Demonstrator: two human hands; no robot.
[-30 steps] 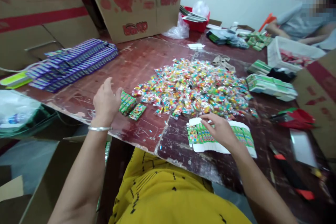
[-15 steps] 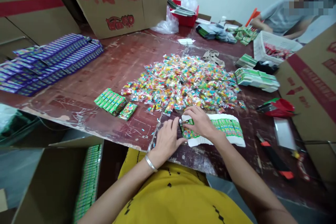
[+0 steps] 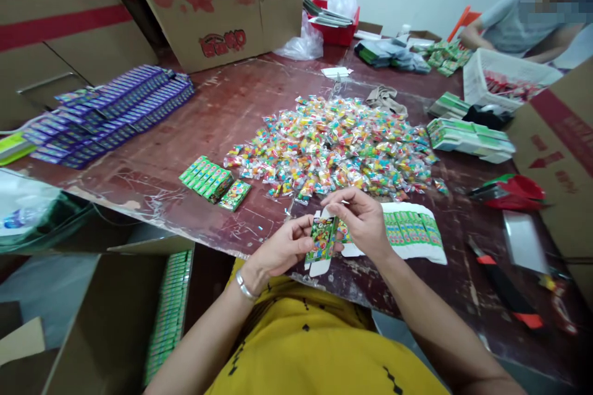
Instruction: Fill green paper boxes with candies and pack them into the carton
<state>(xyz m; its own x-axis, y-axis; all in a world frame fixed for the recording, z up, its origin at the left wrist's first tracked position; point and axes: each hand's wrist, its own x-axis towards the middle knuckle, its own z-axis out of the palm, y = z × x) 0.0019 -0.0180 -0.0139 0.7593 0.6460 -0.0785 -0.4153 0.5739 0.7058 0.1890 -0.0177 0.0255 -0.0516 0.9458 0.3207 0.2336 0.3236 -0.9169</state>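
Observation:
My left hand (image 3: 283, 244) grips a small green box (image 3: 322, 239) by its side, with white flaps showing at top and bottom. At the top flap of that box are the pinched fingers of my right hand (image 3: 362, 222). A row of flat green boxes with white flaps (image 3: 410, 229) lies on the table beneath and right of my right hand. Beyond the hands spreads a large pile of wrapped colorful candies (image 3: 333, 148). Several closed green boxes (image 3: 206, 178) stand to the left, with a single one (image 3: 235, 195) beside them.
Purple boxes (image 3: 115, 112) are stacked at the left. Large cartons (image 3: 217, 6) stand behind and at the right. A black and orange knife (image 3: 504, 287), a red scoop-like item (image 3: 514, 191) and a white basket (image 3: 477, 81) are on the right. A person (image 3: 519, 24) sits at the far right.
A green box has come up off the row into my left hand and now stands opened out. My right hand has moved to its top flap. The view has shifted slightly left.

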